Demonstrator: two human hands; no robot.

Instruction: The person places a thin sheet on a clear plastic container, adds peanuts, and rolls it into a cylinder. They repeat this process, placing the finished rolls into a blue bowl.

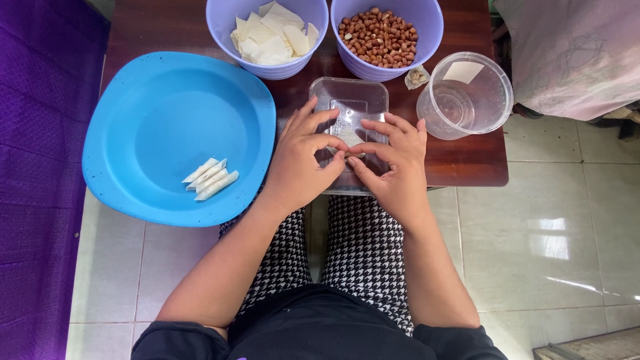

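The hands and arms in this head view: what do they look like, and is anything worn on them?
Both the left hand and right hand are bare: no gloves, rings or watch visible. The forearms are uncovered too; dark sleeves begin only near the elbows. Fingers have short, unpainted nails.

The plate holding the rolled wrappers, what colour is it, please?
Bright blue plate, seen in the head view.

Beside the glossy dark wooden table [467, 160], shiny pale floor tiles [567, 247] gleamed. On it sat a smooth matt blue plastic plate [153, 113] and a clear glossy plastic tub [467, 93].
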